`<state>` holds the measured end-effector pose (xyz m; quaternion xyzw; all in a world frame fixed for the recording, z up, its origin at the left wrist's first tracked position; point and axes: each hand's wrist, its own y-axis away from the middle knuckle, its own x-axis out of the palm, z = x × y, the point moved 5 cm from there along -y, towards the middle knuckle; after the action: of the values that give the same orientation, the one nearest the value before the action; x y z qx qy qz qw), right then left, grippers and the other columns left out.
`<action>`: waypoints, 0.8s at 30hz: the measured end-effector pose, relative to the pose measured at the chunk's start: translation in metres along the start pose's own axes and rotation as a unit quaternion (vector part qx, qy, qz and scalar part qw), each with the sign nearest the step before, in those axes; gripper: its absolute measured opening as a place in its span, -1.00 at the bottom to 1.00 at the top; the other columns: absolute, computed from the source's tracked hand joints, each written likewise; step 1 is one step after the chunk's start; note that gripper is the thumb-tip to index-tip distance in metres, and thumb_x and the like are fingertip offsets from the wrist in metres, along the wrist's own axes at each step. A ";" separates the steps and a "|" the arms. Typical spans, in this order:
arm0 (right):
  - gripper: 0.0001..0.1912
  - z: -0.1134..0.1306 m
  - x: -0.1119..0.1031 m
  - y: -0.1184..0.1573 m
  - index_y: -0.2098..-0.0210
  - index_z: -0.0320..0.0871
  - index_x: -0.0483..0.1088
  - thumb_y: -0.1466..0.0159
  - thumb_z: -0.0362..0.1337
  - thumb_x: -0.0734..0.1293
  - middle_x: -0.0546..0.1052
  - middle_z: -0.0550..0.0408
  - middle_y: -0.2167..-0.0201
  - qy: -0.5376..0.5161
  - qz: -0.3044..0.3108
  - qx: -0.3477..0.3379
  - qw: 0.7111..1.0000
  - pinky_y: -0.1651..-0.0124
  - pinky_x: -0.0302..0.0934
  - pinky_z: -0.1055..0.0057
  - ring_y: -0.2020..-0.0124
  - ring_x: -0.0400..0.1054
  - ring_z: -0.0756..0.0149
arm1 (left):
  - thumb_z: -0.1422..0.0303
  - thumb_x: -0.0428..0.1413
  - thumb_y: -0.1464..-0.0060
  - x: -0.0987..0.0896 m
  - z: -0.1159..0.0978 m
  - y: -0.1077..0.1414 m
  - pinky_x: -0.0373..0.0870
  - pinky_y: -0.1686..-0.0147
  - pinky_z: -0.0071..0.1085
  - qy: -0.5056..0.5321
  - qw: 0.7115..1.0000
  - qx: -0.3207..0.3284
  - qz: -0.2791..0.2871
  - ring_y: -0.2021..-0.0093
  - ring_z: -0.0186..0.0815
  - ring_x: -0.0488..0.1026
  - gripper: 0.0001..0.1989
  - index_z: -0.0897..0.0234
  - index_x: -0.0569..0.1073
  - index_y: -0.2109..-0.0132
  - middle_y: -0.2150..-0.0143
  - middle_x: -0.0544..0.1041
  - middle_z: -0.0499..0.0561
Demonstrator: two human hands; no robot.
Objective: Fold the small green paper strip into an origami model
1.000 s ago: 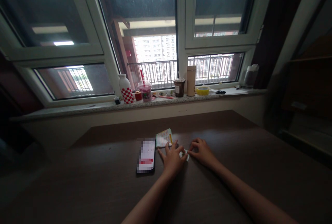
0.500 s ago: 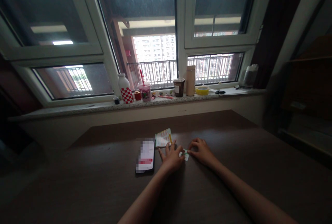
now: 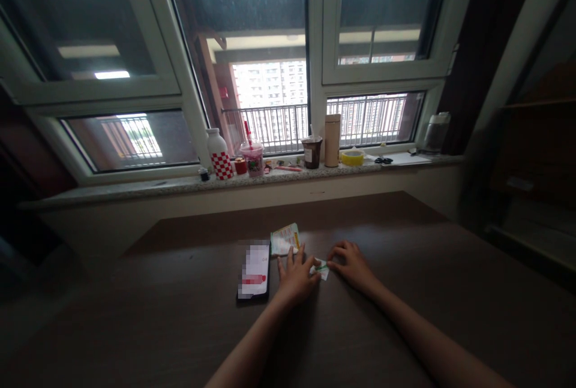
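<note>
A small white piece with a green stripe [image 3: 321, 269], paper or a wrapper, lies on the table between my hands. My left hand [image 3: 294, 275] rests with fingers spread, its index finger and thumb at the left side of the small piece. My right hand [image 3: 353, 265] is curled, with thumb and fingertips pinched at the right edge of that piece. Just beyond my left fingertips lies a flat white and green packet [image 3: 283, 240] with a yellow strip. A smartphone [image 3: 255, 271] with its screen lit lies left of my left hand.
The brown table [image 3: 382, 220] reaches toward a stone windowsill [image 3: 171, 187]. On the sill stand a checkered bottle [image 3: 220, 157], a pink cup with straw [image 3: 253, 159], a dark drink cup [image 3: 312, 153], a tan flask [image 3: 332, 141], yellow tape [image 3: 352, 158] and black scissors [image 3: 383, 161].
My left hand has shifted very slightly, and a little more of the small striped piece shows between my hands. My right hand stays at its edge.
</note>
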<state>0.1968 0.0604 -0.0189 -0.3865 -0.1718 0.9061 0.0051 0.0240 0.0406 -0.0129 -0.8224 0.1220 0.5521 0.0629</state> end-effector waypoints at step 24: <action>-0.86 0.013 -0.003 0.009 0.30 0.17 0.57 -0.16 -0.20 0.39 0.39 0.06 0.01 0.015 0.055 -0.071 0.996 -0.18 0.03 0.16 -0.08 0.14 0.13 | 0.05 -0.02 -0.10 -0.003 -0.007 0.010 -0.36 -0.21 0.28 -0.029 0.996 -0.025 -0.083 -0.38 0.06 -0.23 -0.67 -0.06 0.41 0.02 -0.39 0.00 -0.06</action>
<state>0.1910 0.0473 -0.0115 -0.4079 -0.2143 0.8848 -0.0701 0.0263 0.0300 -0.0075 -0.8147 0.0375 0.5715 0.0910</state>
